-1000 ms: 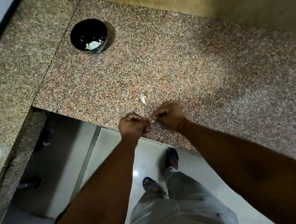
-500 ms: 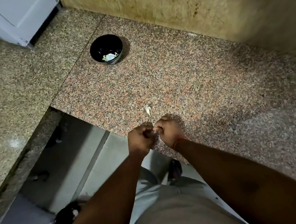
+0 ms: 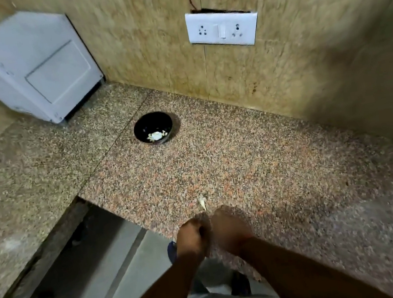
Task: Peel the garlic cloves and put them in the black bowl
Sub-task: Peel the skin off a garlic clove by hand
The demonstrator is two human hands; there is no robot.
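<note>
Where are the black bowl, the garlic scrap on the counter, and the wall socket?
black bowl (image 3: 144, 123): head view, dark inner wall.
garlic scrap (image 3: 202, 203): head view, its pale middle.
wall socket (image 3: 222, 28): head view, middle of its white plate.

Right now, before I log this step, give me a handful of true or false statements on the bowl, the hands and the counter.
1. The black bowl holds pale garlic pieces. True.
2. The black bowl sits at the counter's front edge beside the hands. False: it stands far back, near the wall.
3. The left hand and right hand are close together over the front edge of the granite counter. True.
4. A pale scrap lies on the counter just beyond the hands. True.
5. One hand is reaching into the bowl. False: both are well short of it.
6. The switch plate lies on the counter. False: it is on the wall.
</note>
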